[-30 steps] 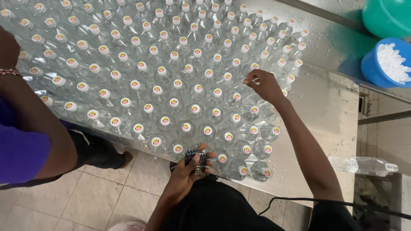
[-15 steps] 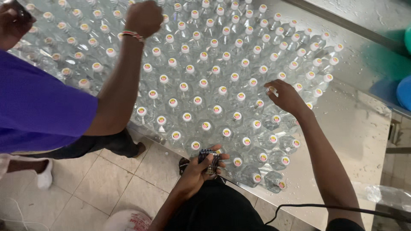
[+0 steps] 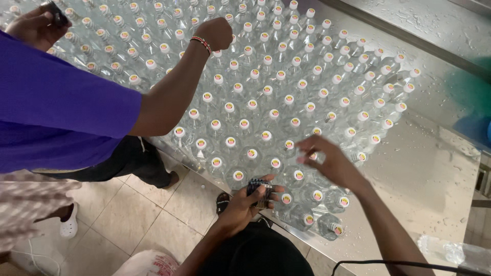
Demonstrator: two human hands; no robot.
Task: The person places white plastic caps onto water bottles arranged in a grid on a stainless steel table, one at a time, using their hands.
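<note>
Several clear plastic bottles [image 3: 266,102] with white caps stand packed together on a wet steel table [image 3: 429,168]. My left hand [image 3: 250,197] is at the table's near edge, closed on a small dark bundle [image 3: 258,186] of what look like labels or seals. My right hand [image 3: 327,161] hovers over the bottle caps near the front rows, fingers spread and slightly blurred; I cannot tell if it pinches anything.
A person in a purple shirt [image 3: 56,107] stands at the left, one fist [image 3: 215,33] over the bottles, the other hand [image 3: 36,25] holding a dark object. A lone bottle [image 3: 455,250] lies at the lower right. Tiled floor [image 3: 123,225] below.
My right hand has moved left and toward me across the caps. The other person's arm has come into view over the bottles. My left hand stays at the table edge.
</note>
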